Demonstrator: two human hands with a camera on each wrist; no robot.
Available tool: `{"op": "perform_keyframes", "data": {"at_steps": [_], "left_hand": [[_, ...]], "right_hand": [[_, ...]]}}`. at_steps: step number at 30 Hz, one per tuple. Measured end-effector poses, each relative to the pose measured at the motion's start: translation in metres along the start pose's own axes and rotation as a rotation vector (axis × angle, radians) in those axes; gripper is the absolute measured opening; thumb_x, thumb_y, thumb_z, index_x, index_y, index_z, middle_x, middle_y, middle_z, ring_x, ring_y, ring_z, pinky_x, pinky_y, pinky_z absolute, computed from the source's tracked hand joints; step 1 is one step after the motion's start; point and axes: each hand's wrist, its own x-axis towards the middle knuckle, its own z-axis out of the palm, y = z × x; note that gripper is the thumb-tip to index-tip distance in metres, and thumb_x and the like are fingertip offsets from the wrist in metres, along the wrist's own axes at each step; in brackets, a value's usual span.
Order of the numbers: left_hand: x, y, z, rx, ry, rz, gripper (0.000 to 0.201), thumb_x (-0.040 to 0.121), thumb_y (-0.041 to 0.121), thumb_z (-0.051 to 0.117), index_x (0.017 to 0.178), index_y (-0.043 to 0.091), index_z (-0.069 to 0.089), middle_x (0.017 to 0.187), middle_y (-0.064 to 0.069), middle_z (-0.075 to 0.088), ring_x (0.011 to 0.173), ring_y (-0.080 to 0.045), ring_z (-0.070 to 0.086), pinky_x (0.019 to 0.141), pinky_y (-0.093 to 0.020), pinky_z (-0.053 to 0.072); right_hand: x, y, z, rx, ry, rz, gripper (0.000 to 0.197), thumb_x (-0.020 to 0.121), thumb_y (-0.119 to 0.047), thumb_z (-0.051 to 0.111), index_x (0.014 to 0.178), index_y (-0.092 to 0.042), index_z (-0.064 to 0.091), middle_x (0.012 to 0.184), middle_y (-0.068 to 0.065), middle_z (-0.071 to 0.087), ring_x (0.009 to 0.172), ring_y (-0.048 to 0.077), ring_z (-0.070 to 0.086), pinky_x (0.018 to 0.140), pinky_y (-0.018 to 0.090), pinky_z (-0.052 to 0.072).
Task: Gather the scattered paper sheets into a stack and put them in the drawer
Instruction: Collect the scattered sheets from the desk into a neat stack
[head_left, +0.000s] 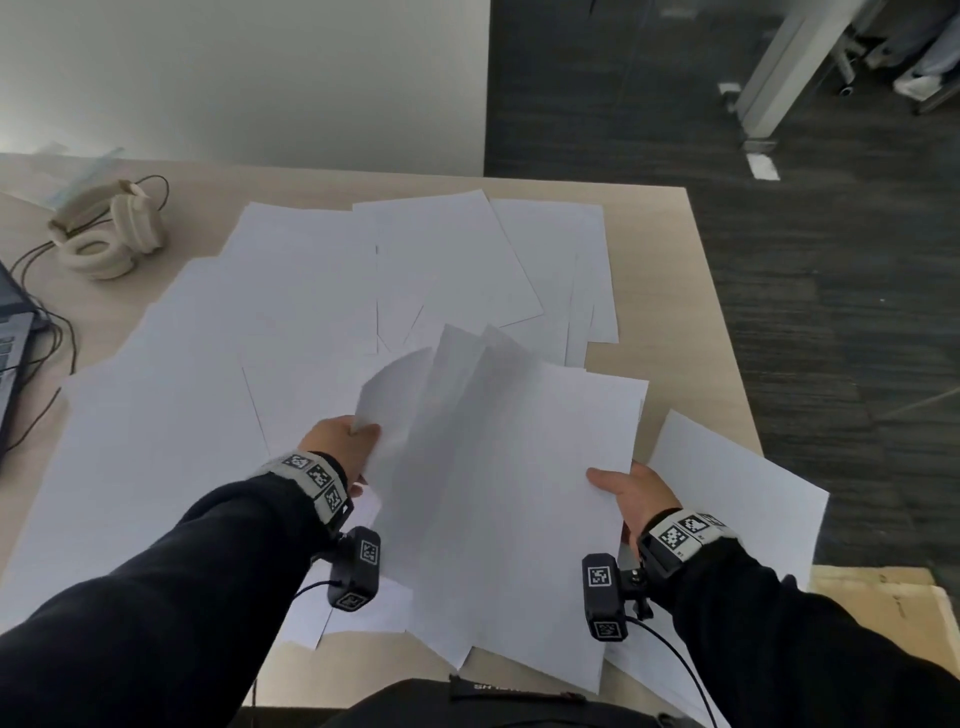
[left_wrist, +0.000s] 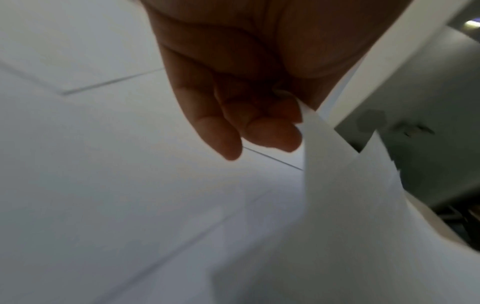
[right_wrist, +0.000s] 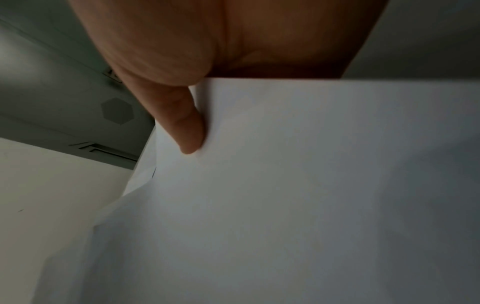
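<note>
Several white paper sheets (head_left: 291, 291) lie scattered and overlapping across the tan table (head_left: 670, 291). A loose bundle of sheets (head_left: 498, 467) is lifted above the table's near edge, fanned and uneven. My left hand (head_left: 348, 441) pinches the bundle's curled left corner; in the left wrist view its fingers (left_wrist: 259, 127) curl against a paper edge (left_wrist: 337, 174). My right hand (head_left: 631, 493) grips the bundle's right edge, thumb on top; the right wrist view has the thumb (right_wrist: 187, 123) pressed on the top sheet (right_wrist: 311, 185). One more sheet (head_left: 737, 499) lies under my right hand. No drawer is visible.
Cream headphones (head_left: 106, 234) with a cable sit at the table's far left. A laptop corner (head_left: 13, 332) shows at the left edge. Dark carpet (head_left: 831, 260) lies right of the table. A cardboard piece (head_left: 883, 592) rests at the lower right.
</note>
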Motion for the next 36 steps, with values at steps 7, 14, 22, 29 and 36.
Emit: {"op": "perform_keyframes", "data": {"at_steps": [7,14,22,29,36], "left_hand": [[0.007,-0.009,-0.001,-0.613,-0.046,-0.058,0.009,0.093,0.020,0.065,0.100,0.013,0.065,0.097,-0.010,0.072,0.086,-0.030,0.069,0.079,-0.044,0.058],[0.016,-0.055,0.037,-0.331,-0.097,-0.167,0.031,0.071,0.034,0.078,0.089,0.010,0.069,0.089,-0.014,0.074,0.083,-0.034,0.070,0.086,-0.049,0.056],[0.005,-0.020,0.001,-0.419,-0.090,-0.130,0.008,0.095,0.017,0.062,0.099,0.010,0.061,0.091,-0.012,0.067,0.083,-0.031,0.064,0.084,-0.047,0.054],[-0.007,-0.019,0.006,-0.059,-0.270,-0.250,0.006,0.090,0.008,0.062,0.094,0.005,0.065,0.084,-0.016,0.068,0.076,-0.033,0.066,0.077,-0.051,0.057],[0.004,-0.016,0.018,-0.105,-0.126,-0.136,0.071,0.074,0.071,0.065,0.116,0.014,0.066,0.107,-0.006,0.069,0.102,-0.030,0.065,0.098,-0.043,0.047]], "right_hand": [[-0.001,0.006,0.004,-0.012,0.011,0.012,0.015,0.090,-0.005,0.065,0.104,-0.007,0.066,0.103,0.014,0.069,0.097,0.034,0.066,0.094,0.053,0.050],[-0.004,0.004,0.007,0.049,-0.044,0.003,0.013,0.088,-0.003,0.066,0.100,-0.009,0.066,0.101,0.012,0.070,0.094,0.032,0.066,0.091,0.049,0.051],[0.005,-0.001,-0.007,0.003,0.009,-0.058,0.019,0.088,0.002,0.064,0.097,-0.014,0.067,0.113,0.020,0.068,0.107,0.041,0.063,0.097,0.058,0.047],[0.000,0.000,-0.004,0.098,-0.043,0.000,0.016,0.089,0.002,0.061,0.096,-0.011,0.067,0.099,0.013,0.070,0.089,0.031,0.065,0.093,0.052,0.050],[-0.004,0.004,0.003,0.114,-0.069,0.012,0.012,0.090,-0.003,0.064,0.099,-0.011,0.067,0.101,0.012,0.070,0.090,0.029,0.066,0.082,0.041,0.053]]}}
